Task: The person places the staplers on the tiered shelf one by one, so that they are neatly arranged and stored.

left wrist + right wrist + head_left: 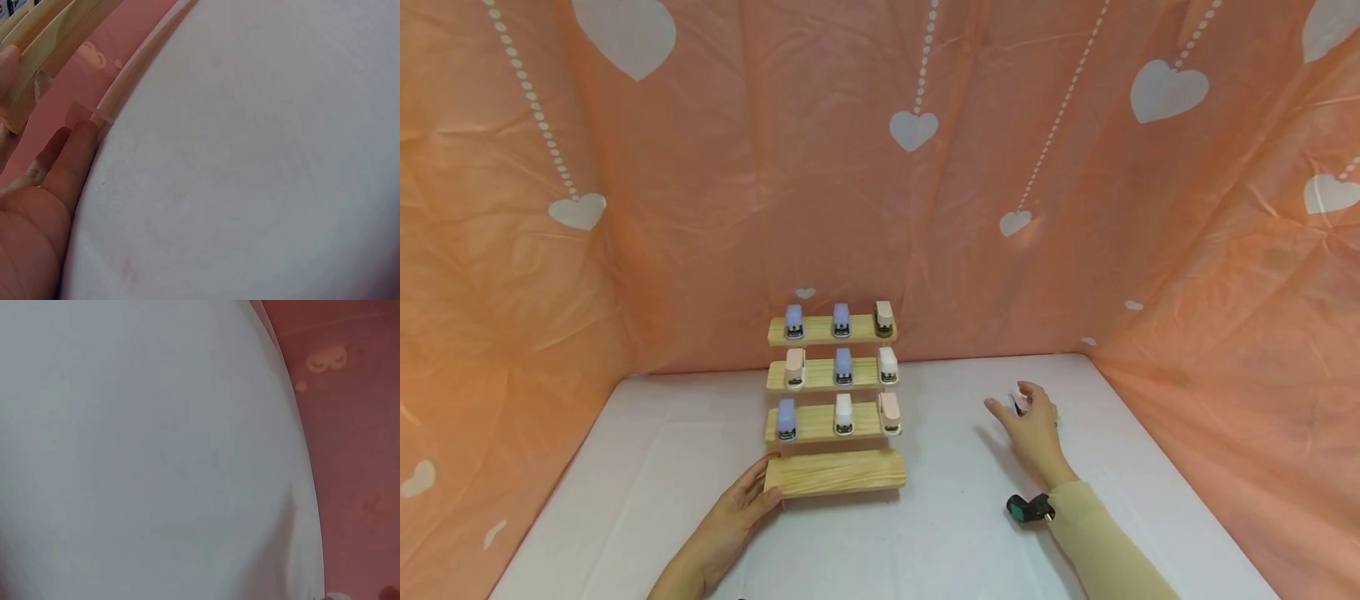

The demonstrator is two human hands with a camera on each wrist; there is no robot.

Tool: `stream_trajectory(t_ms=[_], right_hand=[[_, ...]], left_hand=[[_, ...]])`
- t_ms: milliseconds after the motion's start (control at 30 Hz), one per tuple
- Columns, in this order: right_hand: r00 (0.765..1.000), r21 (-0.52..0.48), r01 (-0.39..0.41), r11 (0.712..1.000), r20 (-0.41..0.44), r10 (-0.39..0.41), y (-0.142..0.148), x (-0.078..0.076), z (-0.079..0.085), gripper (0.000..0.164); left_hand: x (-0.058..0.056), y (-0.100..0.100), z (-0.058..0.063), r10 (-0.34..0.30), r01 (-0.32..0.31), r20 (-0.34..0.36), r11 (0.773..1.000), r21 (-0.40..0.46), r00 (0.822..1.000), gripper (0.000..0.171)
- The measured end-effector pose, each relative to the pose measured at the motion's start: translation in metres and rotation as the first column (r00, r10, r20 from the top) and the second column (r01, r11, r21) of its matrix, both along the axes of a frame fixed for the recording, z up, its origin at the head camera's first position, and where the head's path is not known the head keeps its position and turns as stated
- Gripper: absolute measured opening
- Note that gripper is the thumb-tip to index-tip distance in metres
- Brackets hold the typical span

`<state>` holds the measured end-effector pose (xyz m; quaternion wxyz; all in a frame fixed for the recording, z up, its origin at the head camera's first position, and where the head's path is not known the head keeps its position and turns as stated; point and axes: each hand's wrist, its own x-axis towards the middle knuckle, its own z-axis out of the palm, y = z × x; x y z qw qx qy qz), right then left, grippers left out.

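A tiered wooden rack (835, 473) stands on the white table, with mini staplers set in rows on its upper three steps. My left hand (737, 508) grips the left end of the lowest step, thumb at the front and fingers around the side. In the left wrist view, the fingers (75, 156) lie low beside a clear support under the wood. To the right of the rack, my right hand (1033, 429) reaches over a pale mini stapler (1019, 402), thumb spread away from the fingers. Part of another small thing (1055, 414) shows behind that hand.
The staplers on the rack include a purple one (841, 321), a white one (844, 414), a pink one (890, 413) and a beige one (883, 318). Orange cloth (835, 208) with white hearts walls the table (955, 533) at the back and sides.
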<state>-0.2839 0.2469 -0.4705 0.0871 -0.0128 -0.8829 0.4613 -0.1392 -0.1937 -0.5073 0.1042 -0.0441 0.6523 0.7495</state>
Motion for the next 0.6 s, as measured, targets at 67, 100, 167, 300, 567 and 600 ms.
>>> stream_trajectory(t_ms=[67, 100, 167, 300, 567, 600], right_hand=[[1.000, 0.016, 0.023, 1.000, -0.015, -0.023, 0.002, -0.001, 0.000, 0.095], [0.999, 0.024, 0.033, 0.999, -0.014, -0.032, 0.003, -0.001, 0.000, 0.095], [0.999, 0.026, 0.039, 0.999, 0.000, -0.039, 0.005, -0.003, 0.000, 0.095], [0.999, 0.035, 0.029, 0.999, 0.040, -0.031, 0.008, -0.004, -0.001, 0.099], [0.996, 0.058, -0.015, 0.998, 0.086, 0.010, 0.008, -0.011, -0.006, 0.098], [0.995, 0.055, -0.027, 0.998, 0.096, 0.022, 0.008, -0.012, -0.007, 0.099]], left_hand=[[0.000, 0.000, 0.000, 0.004, -0.004, 0.004, 1.000, 0.006, 1.000, 0.070], [0.000, 0.000, 0.000, 0.004, -0.004, 0.004, 1.000, 0.007, 1.000, 0.070], [0.000, 0.000, 0.000, 0.002, -0.002, 0.001, 1.000, 0.011, 1.000, 0.069], [0.000, 0.000, 0.000, -0.003, 0.003, -0.006, 1.000, 0.013, 1.000, 0.069], [0.000, 0.000, -0.002, -0.001, 0.001, -0.007, 1.000, 0.013, 1.000, 0.070], [-0.001, -0.001, -0.002, 0.000, 0.000, -0.008, 1.000, 0.014, 1.000, 0.070]])
